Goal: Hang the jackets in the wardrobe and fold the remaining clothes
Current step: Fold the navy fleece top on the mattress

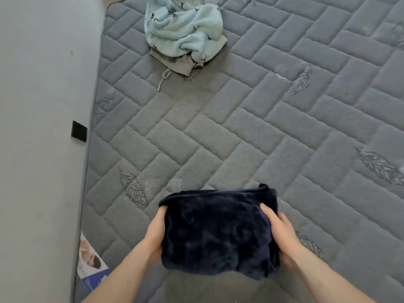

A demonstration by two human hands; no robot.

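Three garments show on the mattress (251,119): one folded dark navy fleece (218,232), one crumpled pale blue fleece (183,33) and one grey drawstring garment (172,63). The navy fleece is a plush, thick bundle folded into a rough rectangle, at the near edge of the mattress between two hands. The left hand (154,234) grips its left side, thumb on top near the far corner and fingers hidden beneath. The right hand (282,235) grips its right side, thumb lying on the top face and fingers wrapped round the edge. The pale blue fleece lies in a loose heap at the far left of the mattress, soft and printed with small dark marks; it lies on the grey garment, from which one knotted cord trails onto the mattress. The mattress is grey, quilted in a herringbone of padded rectangles with several stitched feather motifs. One printed label (91,263) lies at its near left corner; its writing is too small to read. One black square (79,132) sits on the pale wall (43,127) beside the mattress.
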